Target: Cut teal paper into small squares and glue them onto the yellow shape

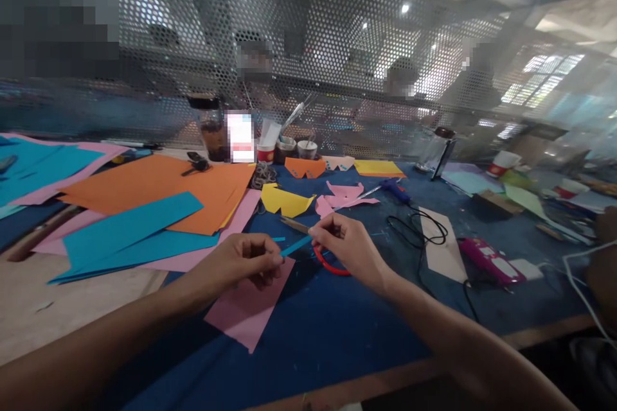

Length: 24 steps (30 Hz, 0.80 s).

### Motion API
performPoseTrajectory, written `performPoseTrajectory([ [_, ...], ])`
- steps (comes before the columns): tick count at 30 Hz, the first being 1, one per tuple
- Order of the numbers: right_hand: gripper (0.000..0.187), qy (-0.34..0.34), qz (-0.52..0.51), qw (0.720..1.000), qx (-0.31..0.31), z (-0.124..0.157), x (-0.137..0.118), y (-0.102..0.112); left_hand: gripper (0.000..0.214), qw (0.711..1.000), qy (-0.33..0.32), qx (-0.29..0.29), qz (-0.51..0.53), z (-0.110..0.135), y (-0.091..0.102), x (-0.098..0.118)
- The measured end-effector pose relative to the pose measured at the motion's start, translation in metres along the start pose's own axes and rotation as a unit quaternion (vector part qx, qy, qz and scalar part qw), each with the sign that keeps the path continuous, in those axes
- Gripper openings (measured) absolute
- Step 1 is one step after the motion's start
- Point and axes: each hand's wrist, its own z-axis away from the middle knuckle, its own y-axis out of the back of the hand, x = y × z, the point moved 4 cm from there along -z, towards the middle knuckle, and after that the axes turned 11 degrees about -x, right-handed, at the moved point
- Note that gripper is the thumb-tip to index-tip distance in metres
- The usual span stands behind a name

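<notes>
Pinching a blue paper strip [295,246] between both hands.
Left hand [250,260] has its grip clamped on the strip's near end; right hand [344,243] is clamped on the far end and seems also to hold the red-handled scissors [332,266], though its fingers hide the handle. The strip hangs just above a pink sheet [245,311] on the blue counter [337,334], with orange sheets [159,189] well to the left.

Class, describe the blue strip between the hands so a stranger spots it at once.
Find the blue mat. Above it, the left hand and right hand hold the blue strip between them. Unlike the broad blue sheets lying left, it is a thin sliver.
</notes>
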Motion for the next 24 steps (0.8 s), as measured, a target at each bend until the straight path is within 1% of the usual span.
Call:
performPoseTrajectory([
  [3, 0.022, -0.002, 0.023, 1.0, 0.001, -0.001, 0.003, 0.0, 0.029, 1.0, -0.009, 0.023, 0.0, 0.001, 0.003, -0.001],
  [7, 0.022, -0.011, 0.052, 0.999, -0.006, -0.001, 0.007, 0.001, 0.028, 0.999, -0.028, 0.038, 0.0, 0.003, 0.008, 0.001],
  [11, 0.023, -0.023, 0.031, 0.999, -0.02, -0.001, 0.008, -0.001, 0.03, 0.998, -0.04, 0.05, 0.017, 0.004, 0.013, -0.001],
  [15, 0.022, -0.025, 0.006, 0.999, -0.03, -0.001, 0.007, -0.003, 0.03, 0.997, -0.041, 0.055, 0.029, 0.002, 0.014, -0.003],
  [24, 0.023, -0.026, -0.011, 0.999, -0.019, -0.001, 0.007, -0.002, 0.023, 0.993, -0.055, 0.078, 0.072, 0.001, 0.016, -0.004],
])
